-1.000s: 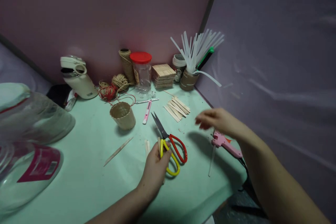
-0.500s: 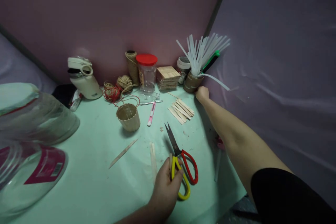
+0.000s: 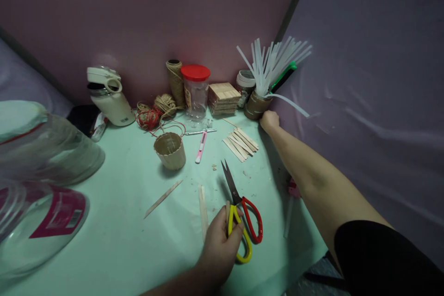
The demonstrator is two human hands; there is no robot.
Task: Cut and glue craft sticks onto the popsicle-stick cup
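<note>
My left hand (image 3: pixel 222 243) is closed on the yellow handle of a pair of scissors (image 3: pixel 245 226), with a short piece of wooden stick (image 3: pixel 228 210) also in its fingers. The blades lean apart slightly and point away from me. At the far right, my right hand (image 3: pixel 269 121) is against the lower right side of a brown pot (image 3: pixel 255 107) full of white glue sticks (image 3: pixel 265 67); its fingers are hidden. A small cup faced with wooden sticks (image 3: pixel 171 153) stands left of centre. Loose sticks (image 3: pixel 203 210) and a stick pile (image 3: pixel 242 142) lie around the scissors.
A pink craft knife (image 3: pixel 201 147), balls of twine (image 3: pixel 165 105), a red-lidded jar (image 3: pixel 196 92) and a packed stack of wooden sticks (image 3: pixel 224 99) stand or lie toward the back. Large clear jars (image 3: pixel 58 212) and a cream bottle (image 3: pixel 113 101) are at left. A pink glue gun (image 3: pixel 293 188) is under my right arm.
The view has shifted slightly. My left hand still grips the scissors and my right hand stays at the brown pot; little else differs.
</note>
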